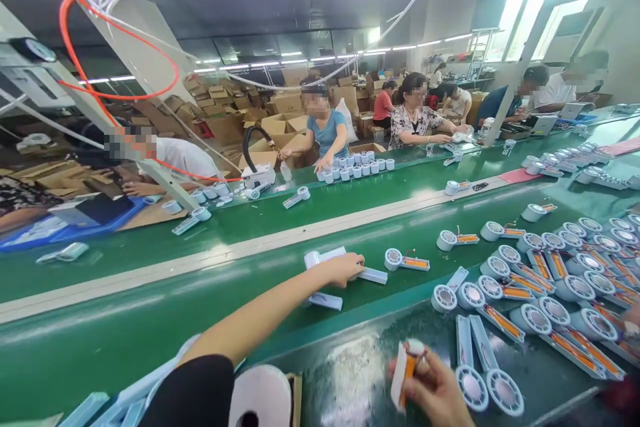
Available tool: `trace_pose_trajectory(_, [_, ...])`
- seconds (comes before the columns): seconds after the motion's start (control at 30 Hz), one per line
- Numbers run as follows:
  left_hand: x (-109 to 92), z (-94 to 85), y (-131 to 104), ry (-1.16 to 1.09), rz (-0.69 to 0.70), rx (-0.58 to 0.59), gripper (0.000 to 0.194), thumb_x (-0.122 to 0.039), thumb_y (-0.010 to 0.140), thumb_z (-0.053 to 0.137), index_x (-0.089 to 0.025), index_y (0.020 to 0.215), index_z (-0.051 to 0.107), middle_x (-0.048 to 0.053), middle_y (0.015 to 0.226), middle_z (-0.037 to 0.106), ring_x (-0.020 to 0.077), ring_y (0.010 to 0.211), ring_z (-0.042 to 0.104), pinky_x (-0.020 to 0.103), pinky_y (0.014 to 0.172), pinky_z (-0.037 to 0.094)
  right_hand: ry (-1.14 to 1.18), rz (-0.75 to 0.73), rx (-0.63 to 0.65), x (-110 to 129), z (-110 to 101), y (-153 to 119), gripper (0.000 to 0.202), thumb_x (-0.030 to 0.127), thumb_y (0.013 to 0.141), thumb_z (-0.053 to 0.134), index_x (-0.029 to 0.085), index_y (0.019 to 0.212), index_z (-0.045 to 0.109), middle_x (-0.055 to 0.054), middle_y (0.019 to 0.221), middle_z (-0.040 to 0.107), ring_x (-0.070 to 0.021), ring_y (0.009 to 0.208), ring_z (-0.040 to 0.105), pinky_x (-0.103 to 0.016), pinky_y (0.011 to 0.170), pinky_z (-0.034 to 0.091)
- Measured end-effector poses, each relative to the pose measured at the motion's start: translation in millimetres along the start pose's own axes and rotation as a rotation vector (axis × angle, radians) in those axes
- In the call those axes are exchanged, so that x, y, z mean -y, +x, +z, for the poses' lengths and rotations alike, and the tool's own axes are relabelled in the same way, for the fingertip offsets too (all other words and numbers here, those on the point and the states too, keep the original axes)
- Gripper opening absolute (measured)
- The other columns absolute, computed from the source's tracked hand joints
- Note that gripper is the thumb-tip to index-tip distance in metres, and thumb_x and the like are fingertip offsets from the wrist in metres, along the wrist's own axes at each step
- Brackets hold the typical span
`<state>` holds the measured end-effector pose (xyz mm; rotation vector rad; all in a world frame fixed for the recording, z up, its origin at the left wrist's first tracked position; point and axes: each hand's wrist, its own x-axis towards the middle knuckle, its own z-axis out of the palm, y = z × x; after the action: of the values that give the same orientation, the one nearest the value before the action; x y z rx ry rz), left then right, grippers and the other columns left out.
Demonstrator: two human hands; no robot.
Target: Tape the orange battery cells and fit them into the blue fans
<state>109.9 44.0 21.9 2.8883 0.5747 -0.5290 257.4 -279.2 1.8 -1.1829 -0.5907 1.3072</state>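
Observation:
My left arm reaches across the green conveyor belt (pixel 280 337). My left hand (pixel 347 269) is closed on a pale blue handheld-fan housing (pixel 374 275), whose handle sticks out to the right of the fingers. Two more such parts lie beside this hand, one partly under the wrist. My right hand (pixel 434 383) is low in the view over the dark worktop, fingers closed round an orange battery with a white strip (pixel 409 368). To its right, two fan housings (pixel 471 387) lie with empty handles. A fan housing with an orange battery in its handle (pixel 414 263) sits just beyond my left hand.
Many fan housings (pixel 555 310) with orange batteries crowd the worktop at right. A white roll (pixel 261 395) stands near my left sleeve, with more pale blue parts (pixel 85 410) at lower left. Across the belt several people work beside rows of white parts (pixel 357 170). An orange hose (pixel 65 20) hangs upper left.

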Motion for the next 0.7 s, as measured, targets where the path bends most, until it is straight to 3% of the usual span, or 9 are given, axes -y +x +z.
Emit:
trace_pose_trajectory(0.13, [-28.4,19.0,18.0,-0.034,-0.150,0.044,0.030,-0.013,0.079,0.077,-0.016,0.109,0.074,0.020,0.126,0.067,0.0363,0.118,0.064,0.047,0.097,0.056,-0.376,-0.250,0.140,60.4,2.8,50.0,0.044,0.045,0.072,0.089,0.022,0.108,0.081,-0.010,0.097,0.083,-0.0290,0.088,0.078,-0.042,0.087,0.063])
trace_pose_trajectory(0.23, [-35.1,18.1,32.9,-0.062,-0.225,0.067,0.024,-0.026,0.094,0.072,-0.014,0.114,0.072,0.016,0.123,0.070,0.0321,0.118,0.065,0.051,0.100,0.055,-0.697,-0.396,0.171,86.7,13.1,111.4,0.026,0.036,0.081,0.077,0.021,0.102,0.077,-0.004,0.087,0.081,-0.0244,0.082,0.076,-0.040,0.088,0.061])
trace_pose_trajectory(0.33, [-31.5,9.9,37.2,-0.115,-0.221,0.094,0.030,-0.040,0.100,0.069,-0.016,0.118,0.070,0.009,0.122,0.070,0.0241,0.113,0.068,0.048,0.100,0.057,-0.961,-0.443,0.198,86.7,19.4,160.9,0.016,0.029,0.084,0.071,0.021,0.098,0.072,-0.004,0.085,0.080,-0.0232,0.083,0.076,-0.037,0.086,0.061])
trace_pose_trajectory(0.4, [-26.1,4.7,35.1,-0.170,-0.194,0.102,0.029,-0.042,0.100,0.070,-0.016,0.113,0.071,0.007,0.115,0.072,0.0218,0.106,0.070,0.045,0.097,0.058,-1.037,-0.439,0.213,78.1,19.3,178.7,0.019,0.025,0.084,0.072,0.022,0.103,0.069,-0.005,0.090,0.081,-0.0228,0.087,0.077,-0.037,0.088,0.061])
trace_pose_trajectory(0.53, [-18.9,0.5,31.3,-0.282,-0.174,0.059,0.028,-0.041,0.100,0.069,-0.015,0.110,0.071,0.006,0.110,0.073,0.0203,0.100,0.071,0.042,0.093,0.059,-1.160,-0.414,0.267,61.3,13.3,186.3,0.022,0.024,0.090,0.068,0.023,0.111,0.065,-0.004,0.092,0.081,-0.0214,0.088,0.078,-0.035,0.086,0.061])
trace_pose_trajectory(0.7, [-22.9,1.4,34.1,-0.347,-0.251,-0.043,0.032,-0.040,0.102,0.067,-0.016,0.124,0.067,0.009,0.124,0.069,0.0222,0.108,0.069,0.044,0.094,0.060,-1.403,-0.387,0.316,60.8,12.6,183.9,0.015,0.031,0.097,0.066,0.022,0.108,0.066,-0.007,0.091,0.080,-0.0231,0.085,0.075,-0.031,0.078,0.057])
